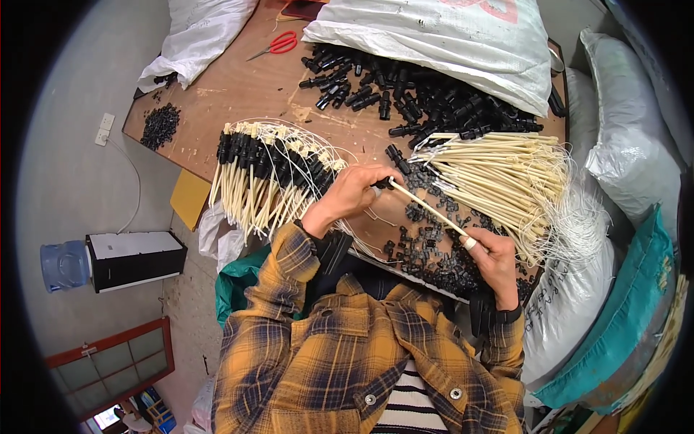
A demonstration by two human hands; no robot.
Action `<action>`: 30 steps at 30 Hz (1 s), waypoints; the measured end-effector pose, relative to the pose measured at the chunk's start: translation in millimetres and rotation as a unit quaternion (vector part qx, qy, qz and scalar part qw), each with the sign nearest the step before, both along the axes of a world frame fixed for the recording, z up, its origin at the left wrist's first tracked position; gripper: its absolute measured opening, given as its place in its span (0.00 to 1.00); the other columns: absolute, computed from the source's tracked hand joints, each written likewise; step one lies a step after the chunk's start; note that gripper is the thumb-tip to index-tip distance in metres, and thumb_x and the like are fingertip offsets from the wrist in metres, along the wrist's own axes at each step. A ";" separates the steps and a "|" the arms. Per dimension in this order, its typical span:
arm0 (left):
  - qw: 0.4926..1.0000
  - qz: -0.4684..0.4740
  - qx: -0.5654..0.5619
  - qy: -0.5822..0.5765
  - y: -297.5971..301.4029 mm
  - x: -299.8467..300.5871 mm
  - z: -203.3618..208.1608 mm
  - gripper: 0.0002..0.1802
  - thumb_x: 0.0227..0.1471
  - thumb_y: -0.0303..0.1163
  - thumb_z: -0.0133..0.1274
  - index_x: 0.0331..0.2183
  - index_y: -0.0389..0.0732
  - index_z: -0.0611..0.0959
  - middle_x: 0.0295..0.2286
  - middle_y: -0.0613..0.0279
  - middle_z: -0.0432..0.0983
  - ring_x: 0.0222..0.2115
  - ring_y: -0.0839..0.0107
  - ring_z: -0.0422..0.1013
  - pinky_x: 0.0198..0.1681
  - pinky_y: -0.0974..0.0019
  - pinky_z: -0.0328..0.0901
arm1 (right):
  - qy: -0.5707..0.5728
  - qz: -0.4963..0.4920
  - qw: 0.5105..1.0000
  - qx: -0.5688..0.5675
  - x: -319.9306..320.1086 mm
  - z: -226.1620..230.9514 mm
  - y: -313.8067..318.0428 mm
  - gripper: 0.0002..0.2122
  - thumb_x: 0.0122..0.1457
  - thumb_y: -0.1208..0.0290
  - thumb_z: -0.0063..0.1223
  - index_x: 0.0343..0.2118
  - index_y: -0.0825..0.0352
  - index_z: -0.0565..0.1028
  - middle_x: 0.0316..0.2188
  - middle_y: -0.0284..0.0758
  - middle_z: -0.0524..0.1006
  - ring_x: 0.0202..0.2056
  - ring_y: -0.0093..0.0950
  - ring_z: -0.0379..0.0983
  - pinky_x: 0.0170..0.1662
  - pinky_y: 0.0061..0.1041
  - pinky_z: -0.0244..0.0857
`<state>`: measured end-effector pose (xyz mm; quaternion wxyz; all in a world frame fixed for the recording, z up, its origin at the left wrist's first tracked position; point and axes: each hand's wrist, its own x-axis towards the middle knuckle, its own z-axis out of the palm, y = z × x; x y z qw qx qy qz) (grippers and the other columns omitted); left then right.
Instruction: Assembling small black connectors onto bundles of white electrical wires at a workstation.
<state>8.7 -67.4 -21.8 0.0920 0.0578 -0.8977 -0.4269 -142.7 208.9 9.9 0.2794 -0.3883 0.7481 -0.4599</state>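
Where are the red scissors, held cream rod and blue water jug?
Red scissors (275,48), head view: base of handles.
Cream rod (428,207), head view: mid-shaft.
Blue water jug (63,266), head view: side wall.

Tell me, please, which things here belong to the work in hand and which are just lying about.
In the work:
- cream stick in right hand
- black fitting in left hand
- loose black fittings
- cream-stick bundles

Apparently idle:
- red-handled scissors
- blue bottle

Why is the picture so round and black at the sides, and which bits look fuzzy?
Head view: the wide fisheye lens gives the rounded frame with dark sides; head view, right: the thin white strings blend together, hard to tell apart; head view, middle: the left hand and right hand look fairly sharp.
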 end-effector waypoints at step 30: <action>0.947 0.155 0.259 -0.106 73.4 -2.2 -1.9 0.12 0.46 0.24 0.59 0.37 0.38 0.82 0.24 0.70 0.78 0.23 0.84 0.69 0.26 0.76 0.64 | 0.304 0.098 0.947 0.002 47.4 -34.0 -45.6 0.12 0.49 0.70 0.60 0.35 0.61 0.71 0.23 0.36 0.72 0.20 0.38 0.72 0.20 0.34 0.64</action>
